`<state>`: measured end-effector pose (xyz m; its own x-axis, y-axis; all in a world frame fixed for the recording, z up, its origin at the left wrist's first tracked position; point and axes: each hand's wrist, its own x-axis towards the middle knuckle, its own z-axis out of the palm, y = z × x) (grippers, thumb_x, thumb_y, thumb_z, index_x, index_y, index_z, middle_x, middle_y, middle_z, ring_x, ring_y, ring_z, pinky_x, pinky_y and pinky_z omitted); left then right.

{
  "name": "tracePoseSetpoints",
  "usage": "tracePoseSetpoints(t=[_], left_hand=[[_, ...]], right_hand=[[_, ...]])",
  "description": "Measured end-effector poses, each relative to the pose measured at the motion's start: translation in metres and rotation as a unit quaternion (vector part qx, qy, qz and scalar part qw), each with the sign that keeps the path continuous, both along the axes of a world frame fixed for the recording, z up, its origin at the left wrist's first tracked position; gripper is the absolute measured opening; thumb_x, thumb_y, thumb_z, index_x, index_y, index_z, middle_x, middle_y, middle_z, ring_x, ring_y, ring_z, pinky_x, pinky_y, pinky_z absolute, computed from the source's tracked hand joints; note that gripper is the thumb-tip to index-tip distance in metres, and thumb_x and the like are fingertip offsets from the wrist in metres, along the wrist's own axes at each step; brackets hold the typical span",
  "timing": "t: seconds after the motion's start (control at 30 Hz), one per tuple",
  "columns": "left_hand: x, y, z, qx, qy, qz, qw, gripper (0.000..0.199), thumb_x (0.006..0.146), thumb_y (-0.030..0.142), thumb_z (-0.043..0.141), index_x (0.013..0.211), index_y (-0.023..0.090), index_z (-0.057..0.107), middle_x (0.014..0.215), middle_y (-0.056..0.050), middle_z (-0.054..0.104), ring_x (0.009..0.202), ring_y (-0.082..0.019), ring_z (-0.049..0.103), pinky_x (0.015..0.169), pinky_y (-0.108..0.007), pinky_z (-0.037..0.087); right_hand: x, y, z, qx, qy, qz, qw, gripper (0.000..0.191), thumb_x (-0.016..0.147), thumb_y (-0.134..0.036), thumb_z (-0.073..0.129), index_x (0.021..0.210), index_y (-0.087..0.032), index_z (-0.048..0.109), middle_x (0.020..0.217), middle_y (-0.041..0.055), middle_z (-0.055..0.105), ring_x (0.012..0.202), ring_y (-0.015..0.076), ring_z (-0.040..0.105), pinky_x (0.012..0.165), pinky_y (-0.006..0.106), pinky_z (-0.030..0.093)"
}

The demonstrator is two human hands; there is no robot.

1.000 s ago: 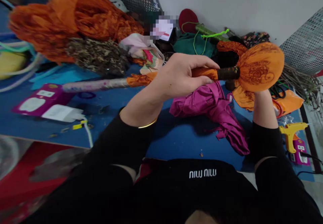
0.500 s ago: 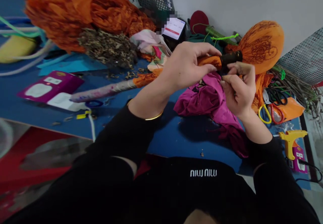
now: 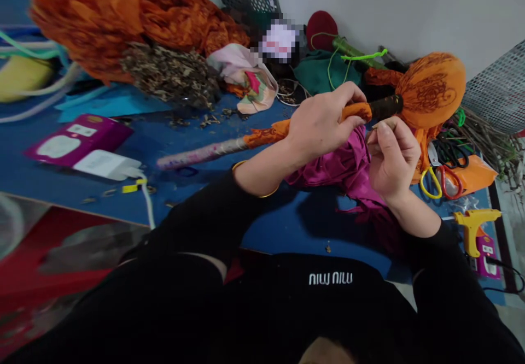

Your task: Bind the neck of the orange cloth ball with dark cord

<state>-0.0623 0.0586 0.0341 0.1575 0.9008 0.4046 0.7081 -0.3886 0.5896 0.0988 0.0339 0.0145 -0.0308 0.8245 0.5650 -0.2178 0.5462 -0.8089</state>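
My left hand (image 3: 322,121) is closed around a cloth-wrapped stick (image 3: 200,152), its shaft covered in orange fabric near the middle. At the stick's upper right end is a round orange, dark-patterned cloth head (image 3: 432,88), with a dark band (image 3: 385,107) wound below it. Just under that band, my right hand (image 3: 394,159) is closed in a pinch. Whatever lies between its fingertips is too small to make out. Crumpled magenta cloth (image 3: 340,162) lies on the table below both hands.
Orange cloth (image 3: 164,11) and dry leaf scraps (image 3: 172,74) are heaped at the back left. Scissors (image 3: 445,181) and a yellow glue gun (image 3: 471,224) lie on the right. A purple box (image 3: 77,140) and white plug (image 3: 106,164) sit on the blue table (image 3: 270,227).
My left hand and the stick have shifted to the right. The stick's orange head sits slightly lower. My right hand has moved a little down and away from the dark band.
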Motion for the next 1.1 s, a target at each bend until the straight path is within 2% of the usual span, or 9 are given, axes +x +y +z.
tracePoseSetpoints(t=[0.23, 0.37, 0.43, 0.53, 0.6, 0.67, 0.8, 0.93, 1.1], left_hand=[[0.005, 0.001, -0.006, -0.01, 0.007, 0.018, 1.0, 0.032, 0.095, 0.034, 0.064, 0.125, 0.029, 0.073, 0.116, -0.003, 0.084, 0.107, -0.028, 0.078, 0.095, -0.038, 0.059], [0.004, 0.006, -0.008, -0.016, 0.012, 0.017, 1.0, 0.031, 0.095, 0.033, 0.062, 0.123, 0.028, 0.075, 0.109, -0.003, 0.084, 0.102, -0.028, 0.079, 0.093, -0.038, 0.06], [0.001, 0.008, -0.007, -0.02, 0.016, 0.009, 1.0, 0.032, 0.094, 0.034, 0.063, 0.122, 0.026, 0.076, 0.109, -0.004, 0.084, 0.099, -0.027, 0.078, 0.091, -0.038, 0.06], [-0.002, 0.008, -0.006, -0.024, 0.023, -0.003, 0.999, 0.03, 0.095, 0.035, 0.064, 0.12, 0.026, 0.076, 0.108, -0.004, 0.084, 0.095, -0.025, 0.076, 0.088, -0.036, 0.059], [-0.002, 0.008, -0.006, -0.025, 0.028, -0.01, 0.999, 0.029, 0.095, 0.035, 0.065, 0.12, 0.027, 0.076, 0.107, -0.004, 0.084, 0.094, -0.025, 0.076, 0.087, -0.036, 0.058], [-0.001, 0.007, -0.006, -0.03, 0.036, -0.018, 0.999, 0.03, 0.095, 0.035, 0.065, 0.12, 0.026, 0.077, 0.105, -0.004, 0.083, 0.094, -0.026, 0.075, 0.088, -0.037, 0.058], [0.002, 0.004, -0.006, -0.048, 0.053, -0.034, 0.997, 0.031, 0.095, 0.034, 0.064, 0.121, 0.024, 0.077, 0.109, -0.005, 0.083, 0.098, -0.027, 0.076, 0.091, -0.039, 0.058], [0.004, 0.001, -0.002, -0.066, 0.074, -0.041, 0.994, 0.032, 0.096, 0.033, 0.063, 0.123, 0.024, 0.077, 0.113, -0.006, 0.083, 0.105, -0.028, 0.077, 0.092, -0.038, 0.057], [0.008, -0.003, 0.005, -0.095, 0.114, -0.025, 0.989, 0.031, 0.098, 0.035, 0.064, 0.125, 0.026, 0.076, 0.111, -0.006, 0.083, 0.106, -0.031, 0.079, 0.088, -0.038, 0.056]], right_hand=[[-0.006, -0.011, -0.006, 0.03, -0.029, -0.02, 0.999, 0.038, 0.109, -0.047, 0.068, 0.079, -0.023, 0.063, 0.072, -0.0038, 0.053, 0.065, 0.0104, 0.052, 0.068, 0.029, 0.05], [-0.004, -0.006, -0.006, 0.082, -0.096, -0.044, 0.991, 0.039, 0.112, -0.047, 0.059, 0.081, -0.024, 0.061, 0.073, -0.0032, 0.056, 0.064, 0.0114, 0.054, 0.066, 0.03, 0.051], [0.004, -0.001, 0.002, 0.147, -0.175, -0.049, 0.972, 0.037, 0.113, -0.046, 0.055, 0.084, -0.025, 0.064, 0.074, -0.0016, 0.062, 0.072, 0.0156, 0.063, 0.074, 0.036, 0.056], [0.022, 0.009, 0.019, 0.246, -0.276, -0.086, 0.925, 0.033, 0.113, -0.043, 0.054, 0.089, -0.028, 0.07, 0.077, 0.0015, 0.07, 0.095, 0.0245, 0.072, 0.092, 0.048, 0.056], [0.035, 0.016, 0.029, 0.274, -0.318, -0.118, 0.9, 0.033, 0.112, -0.044, 0.054, 0.09, -0.029, 0.072, 0.077, 0.0022, 0.072, 0.094, 0.0252, 0.072, 0.095, 0.049, 0.055], [0.044, 0.021, 0.035, 0.262, -0.341, -0.121, 0.895, 0.036, 0.112, -0.049, 0.054, 0.09, -0.029, 0.073, 0.08, 0.0025, 0.074, 0.084, 0.0223, 0.07, 0.091, 0.046, 0.058], [0.052, 0.025, 0.036, 0.167, -0.359, -0.098, 0.913, 0.04, 0.112, -0.061, 0.049, 0.098, -0.032, 0.073, 0.09, 0.0032, 0.079, 0.08, 0.0208, 0.074, 0.081, 0.04, 0.061], [0.05, 0.031, 0.031, 0.163, -0.33, -0.057, 0.928, 0.036, 0.113, -0.057, 0.049, 0.099, -0.032, 0.07, 0.087, -0.0007, 0.079, 0.076, 0.0184, 0.074, 0.073, 0.036, 0.059], [0.044, 0.041, 0.025, 0.133, -0.286, -0.021, 0.949, 0.04, 0.113, -0.062, 0.046, 0.095, -0.03, 0.062, 0.092, 0.0001, 0.076, 0.084, 0.0182, 0.074, 0.078, 0.037, 0.059]])
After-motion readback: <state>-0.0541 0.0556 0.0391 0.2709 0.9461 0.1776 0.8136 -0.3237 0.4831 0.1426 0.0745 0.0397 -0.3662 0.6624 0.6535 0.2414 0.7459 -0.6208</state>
